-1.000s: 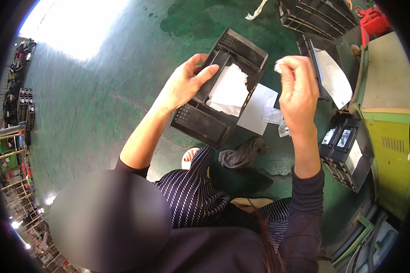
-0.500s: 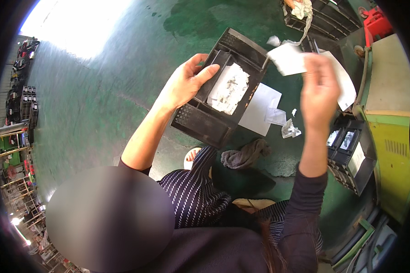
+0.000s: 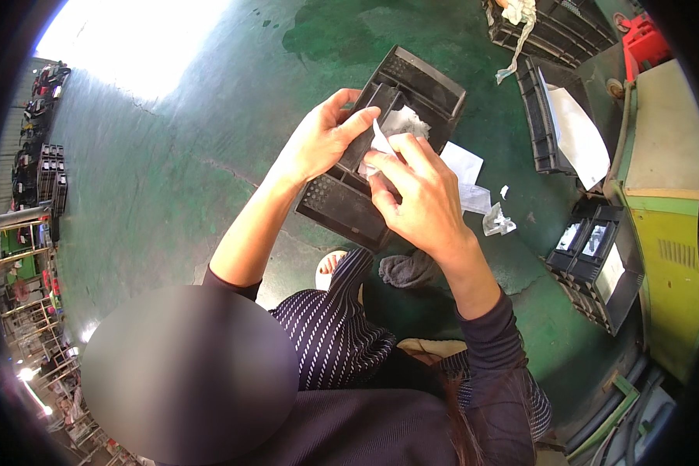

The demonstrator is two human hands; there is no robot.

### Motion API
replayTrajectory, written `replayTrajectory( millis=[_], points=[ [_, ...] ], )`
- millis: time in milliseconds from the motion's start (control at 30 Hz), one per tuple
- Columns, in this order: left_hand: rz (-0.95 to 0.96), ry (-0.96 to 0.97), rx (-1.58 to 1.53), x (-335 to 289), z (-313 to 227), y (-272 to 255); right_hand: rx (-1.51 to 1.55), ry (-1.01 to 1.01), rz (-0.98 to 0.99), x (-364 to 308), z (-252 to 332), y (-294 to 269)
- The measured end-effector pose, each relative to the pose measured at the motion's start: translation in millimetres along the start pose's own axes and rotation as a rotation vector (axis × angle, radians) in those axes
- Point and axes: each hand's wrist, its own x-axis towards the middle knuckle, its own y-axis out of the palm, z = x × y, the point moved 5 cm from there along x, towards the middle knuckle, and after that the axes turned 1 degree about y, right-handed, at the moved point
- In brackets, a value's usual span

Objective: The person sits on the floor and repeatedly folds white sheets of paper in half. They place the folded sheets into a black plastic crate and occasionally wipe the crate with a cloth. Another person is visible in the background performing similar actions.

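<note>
above a green floor (image 3: 155, 202), seen from a head cam looking down, a person in dark sleeves & striped trousers (image 3: 330, 334) holds a long black tray (image 3: 346, 208) w/ compartments, set diag. across the mid of the view. left hand (image 3: 318, 144) is clamped on the tray's l. long side, thumb on top, fingers partly hidden round the outer edge. right hand (image 3: 423, 194) is over the mid compartment, thumb & fingers pinching a thin white scrap (image 3: 380, 140), one corner poking up nr the l. thumb; exact fingertip contact is hidden. ragged white paper (image 3: 405, 120) lies in the mid compartment, partly covered by the r. hand. just r. of the tray, on the floor: a flat white sheet (image 3: 464, 163), a translucent slip (image 3: 475, 199) touching it & a crumpled whitish pc (image 3: 498, 222). below the tray, a bunched grey cloth (image 3: 406, 269), nr a foot in a pale sandal (image 3: 328, 268). farther r.: a black bin (image 3: 542, 116) w/ a curved white sheet; lower, a black box (image 3: 576, 268) w/ 2 shiny panels. top r.: a black crate (image 3: 579, 35), whitish strip (image 3: 520, 46) hanging beside it, red object (image 3: 646, 43) nearby. far r.: yellow-green cabinet (image 3: 668, 264).
</note>
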Motion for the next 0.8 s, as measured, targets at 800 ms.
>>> replayTrajectory(
  millis=[800],
  points=[
    [0.034,0.003,-0.026,1,-3,3,-0.103,-0.129,0.083,0,-3,0]
  ],
)
